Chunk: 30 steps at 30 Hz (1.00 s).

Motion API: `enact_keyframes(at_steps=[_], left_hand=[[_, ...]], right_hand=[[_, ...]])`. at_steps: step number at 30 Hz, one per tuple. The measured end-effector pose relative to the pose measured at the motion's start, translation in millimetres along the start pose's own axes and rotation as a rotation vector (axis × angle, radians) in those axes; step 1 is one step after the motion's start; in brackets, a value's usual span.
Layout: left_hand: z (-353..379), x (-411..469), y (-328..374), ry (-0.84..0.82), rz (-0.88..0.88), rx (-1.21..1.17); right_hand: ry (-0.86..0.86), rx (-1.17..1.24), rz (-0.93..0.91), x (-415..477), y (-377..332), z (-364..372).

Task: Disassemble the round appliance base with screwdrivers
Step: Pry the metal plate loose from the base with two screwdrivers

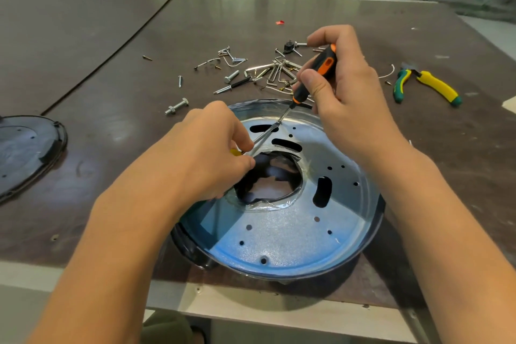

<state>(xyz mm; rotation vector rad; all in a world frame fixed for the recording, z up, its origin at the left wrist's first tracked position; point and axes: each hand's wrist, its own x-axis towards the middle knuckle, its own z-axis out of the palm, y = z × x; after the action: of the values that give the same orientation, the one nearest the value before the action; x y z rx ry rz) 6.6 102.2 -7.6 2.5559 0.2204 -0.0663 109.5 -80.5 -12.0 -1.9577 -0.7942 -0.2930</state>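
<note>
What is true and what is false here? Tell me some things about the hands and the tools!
1. The right hand holds a black and orange screwdriver. True.
2. The pliers lie inside the round base. False: they lie on the table, right of the base.
3. Loose screws lie on the table beyond the base. True.
4. The left hand is empty. False: it grips a second screwdriver.

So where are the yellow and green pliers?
In the head view, the pliers lie on the table at the far right, just past the right hand and right of the pile of screws.
</note>
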Motion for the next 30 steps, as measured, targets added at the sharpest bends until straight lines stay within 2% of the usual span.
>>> enact_keyframes(at_steps=[4,9,12,17,23,30], left_hand=[[-1,1,1,-0.018,0.001,0.020],[-1,3,-1,-0.035,-0.010,-0.002],[-1,4,-2,-0.032,-0.003,-0.013],[1,3,-3,-0.019,0.004,-0.034],[-2,2,-4,-0.041,0.015,-0.070],[-1,2,-2,-0.042,0.010,-0.083]], right_hand=[[-0.100,-0.044,0.002,20,-6,6],[-0.141,-0.045,-0.074,26,-8,17],[-0.096,-0.029,-0.101,28,-9,17],[0.056,0.096,-0.009,32,-1,9],[0.176,0.023,-0.007,34,9,2],[-0.022,0.149,-0.072,41,1,7]])
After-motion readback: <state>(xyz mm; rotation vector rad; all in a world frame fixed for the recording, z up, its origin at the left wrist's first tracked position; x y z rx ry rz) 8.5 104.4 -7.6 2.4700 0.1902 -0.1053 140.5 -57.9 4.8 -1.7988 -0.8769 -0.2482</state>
